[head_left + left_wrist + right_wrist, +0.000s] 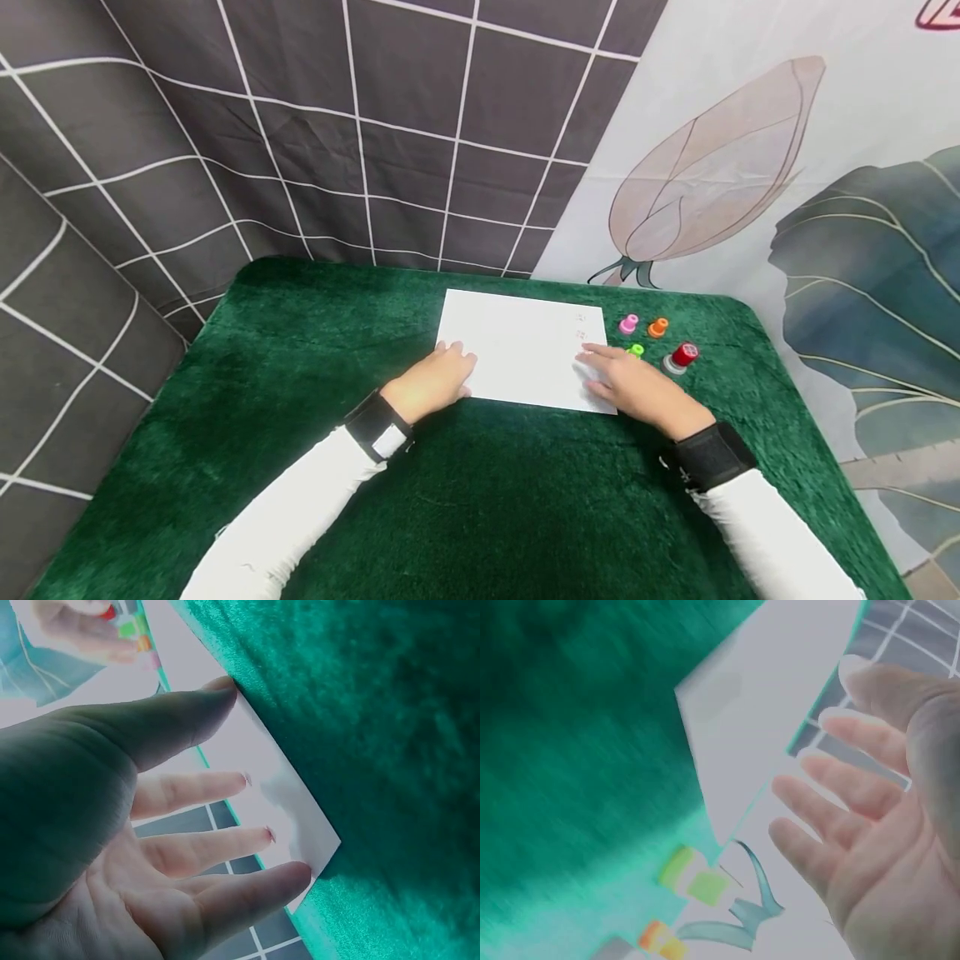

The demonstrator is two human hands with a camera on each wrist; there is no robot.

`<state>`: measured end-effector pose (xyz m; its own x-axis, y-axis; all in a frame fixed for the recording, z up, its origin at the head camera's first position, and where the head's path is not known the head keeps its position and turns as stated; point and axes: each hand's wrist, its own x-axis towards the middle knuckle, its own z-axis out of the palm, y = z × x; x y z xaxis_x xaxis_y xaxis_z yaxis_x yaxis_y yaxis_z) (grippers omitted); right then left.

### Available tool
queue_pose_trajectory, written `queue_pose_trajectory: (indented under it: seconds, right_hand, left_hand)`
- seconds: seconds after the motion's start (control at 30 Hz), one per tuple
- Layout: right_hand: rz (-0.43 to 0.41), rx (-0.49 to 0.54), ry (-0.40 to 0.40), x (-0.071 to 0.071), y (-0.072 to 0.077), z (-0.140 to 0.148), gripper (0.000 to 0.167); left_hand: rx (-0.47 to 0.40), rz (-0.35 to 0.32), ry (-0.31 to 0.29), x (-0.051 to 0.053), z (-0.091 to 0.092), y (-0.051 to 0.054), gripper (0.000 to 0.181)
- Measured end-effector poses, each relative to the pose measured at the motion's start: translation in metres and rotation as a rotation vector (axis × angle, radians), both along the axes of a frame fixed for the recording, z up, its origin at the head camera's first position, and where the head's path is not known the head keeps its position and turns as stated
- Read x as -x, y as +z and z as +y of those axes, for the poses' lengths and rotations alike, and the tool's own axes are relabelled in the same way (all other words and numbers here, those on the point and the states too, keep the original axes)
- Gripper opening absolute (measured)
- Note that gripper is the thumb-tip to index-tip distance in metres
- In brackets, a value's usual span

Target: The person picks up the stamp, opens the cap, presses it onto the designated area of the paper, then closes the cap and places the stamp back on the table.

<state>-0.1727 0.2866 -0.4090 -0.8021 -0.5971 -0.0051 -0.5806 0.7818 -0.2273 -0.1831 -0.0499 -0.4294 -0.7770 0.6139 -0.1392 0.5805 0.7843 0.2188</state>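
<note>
A white sheet of paper (525, 354) lies flat on the green cloth, with small faint printed marks (581, 326) near its upper right corner. My left hand (433, 382) rests on the paper's left edge; in the left wrist view its fingers (206, 844) are extended and spread, holding nothing. Over the right edge of the sheet is my right hand (639, 387), its fingers fairly straight and its palm bare. Just beyond it stands a small green stamp (636, 350), partly hidden by that hand. Pink (628, 324) and orange (657, 327) stamps stand close by.
A larger red-topped stamp (684, 355) with a pale grey base stands right of the right hand. Green plush cloth (480, 500) covers the table. Behind hang a dark grid-patterned curtain (420, 108) and a white one with a flower design (705, 183).
</note>
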Motion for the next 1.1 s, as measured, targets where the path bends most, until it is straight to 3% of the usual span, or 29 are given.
queue_pose_trajectory:
  seconds: [0.2, 0.4, 0.6, 0.83, 1.1]
  right_hand:
    - [0.12, -0.09, -0.159, 0.027, 0.026, 0.007, 0.04]
    - [0.044, -0.218, -0.258, 0.057, 0.038, 0.02, 0.044]
    - [-0.072, -0.271, -0.291, 0.08, 0.036, 0.029, 0.044]
    - [-0.201, -0.29, -0.349, 0.095, 0.029, 0.032, 0.043]
    - [-0.229, -0.26, -0.344, 0.099, 0.017, 0.034, 0.014]
  left_hand:
    - [-0.05, 0.052, -0.019, -0.004, -0.005, 0.008, 0.038]
    - [-0.079, 0.109, -0.001, -0.014, -0.015, 0.011, 0.042]
    - [-0.135, 0.206, -0.02, -0.024, -0.027, 0.01, 0.051]
    - [-0.197, 0.29, -0.057, -0.034, -0.041, 0.008, 0.052]
    - [-0.245, 0.332, -0.037, -0.04, -0.049, 0.01, 0.047]
